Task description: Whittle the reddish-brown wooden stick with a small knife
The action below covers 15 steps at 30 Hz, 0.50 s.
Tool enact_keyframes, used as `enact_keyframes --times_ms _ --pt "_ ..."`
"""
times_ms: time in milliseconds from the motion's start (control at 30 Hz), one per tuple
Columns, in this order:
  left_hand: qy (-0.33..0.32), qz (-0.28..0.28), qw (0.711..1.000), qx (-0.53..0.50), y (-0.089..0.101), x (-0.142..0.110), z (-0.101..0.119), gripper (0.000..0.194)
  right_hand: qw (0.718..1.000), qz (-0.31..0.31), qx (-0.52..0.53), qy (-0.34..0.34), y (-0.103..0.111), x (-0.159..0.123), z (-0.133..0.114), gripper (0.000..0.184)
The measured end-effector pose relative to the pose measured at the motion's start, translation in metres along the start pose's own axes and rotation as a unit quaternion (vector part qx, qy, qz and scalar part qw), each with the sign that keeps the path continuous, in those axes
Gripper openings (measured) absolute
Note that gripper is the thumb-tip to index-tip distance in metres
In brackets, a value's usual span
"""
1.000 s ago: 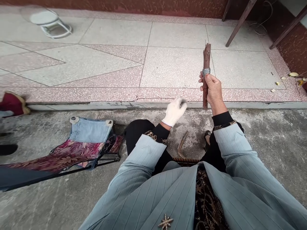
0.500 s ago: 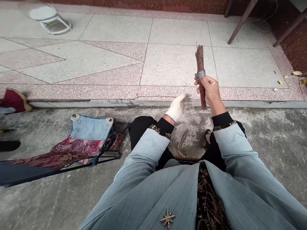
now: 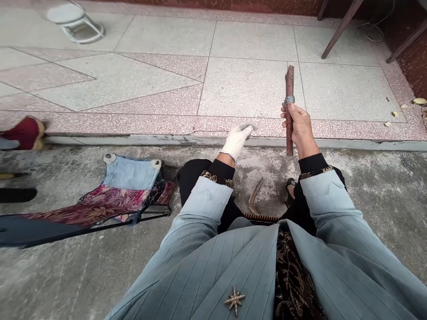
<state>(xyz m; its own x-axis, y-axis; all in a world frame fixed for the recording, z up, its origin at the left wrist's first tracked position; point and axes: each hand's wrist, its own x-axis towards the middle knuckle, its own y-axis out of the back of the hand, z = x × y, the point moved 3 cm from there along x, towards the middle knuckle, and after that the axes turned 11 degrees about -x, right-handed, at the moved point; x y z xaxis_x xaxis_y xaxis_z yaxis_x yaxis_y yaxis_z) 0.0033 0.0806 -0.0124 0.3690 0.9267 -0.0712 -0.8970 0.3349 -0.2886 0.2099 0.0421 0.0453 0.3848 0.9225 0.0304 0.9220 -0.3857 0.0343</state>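
Note:
My right hand is bare and closed around a reddish-brown wooden stick, held upright above the edge of the step. Blue-grey cord is wound in several turns about the stick's middle, just above my thumb. To the left, apart from the stick, is my left hand in a white knitted glove. Its thumb and fingers come together in a pinch; whether anything thin lies between them is not visible. On the ground between my feet lies a bent piece of wood.
A low folding chair with denim and floral cloth stands at my left. Ahead runs a raised tiled step, with a white stool at back left and wooden furniture legs at back right. Another person's red shoe shows at far left.
My left hand has drawn back leftward, away from the stick, and its blurred, spread fingers have come together. My right hand has shifted slightly right with the stick, which stands straighter.

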Motion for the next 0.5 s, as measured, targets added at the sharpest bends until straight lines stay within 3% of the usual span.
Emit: enact_keyframes --times_ms 167,333,500 --pt "0.008 0.021 0.998 -0.061 0.009 0.0 -0.001 0.02 1.0 0.006 -0.01 -0.015 0.003 0.001 0.002 0.044" --pt "0.062 0.073 0.974 -0.204 0.015 0.002 -0.009 0.018 1.0 0.016 -0.026 0.0 0.009 0.005 0.004 0.047" --pt "0.103 0.059 0.959 -0.257 0.009 -0.003 -0.011 0.016 1.0 0.009 0.004 0.025 0.011 0.006 0.005 0.047"
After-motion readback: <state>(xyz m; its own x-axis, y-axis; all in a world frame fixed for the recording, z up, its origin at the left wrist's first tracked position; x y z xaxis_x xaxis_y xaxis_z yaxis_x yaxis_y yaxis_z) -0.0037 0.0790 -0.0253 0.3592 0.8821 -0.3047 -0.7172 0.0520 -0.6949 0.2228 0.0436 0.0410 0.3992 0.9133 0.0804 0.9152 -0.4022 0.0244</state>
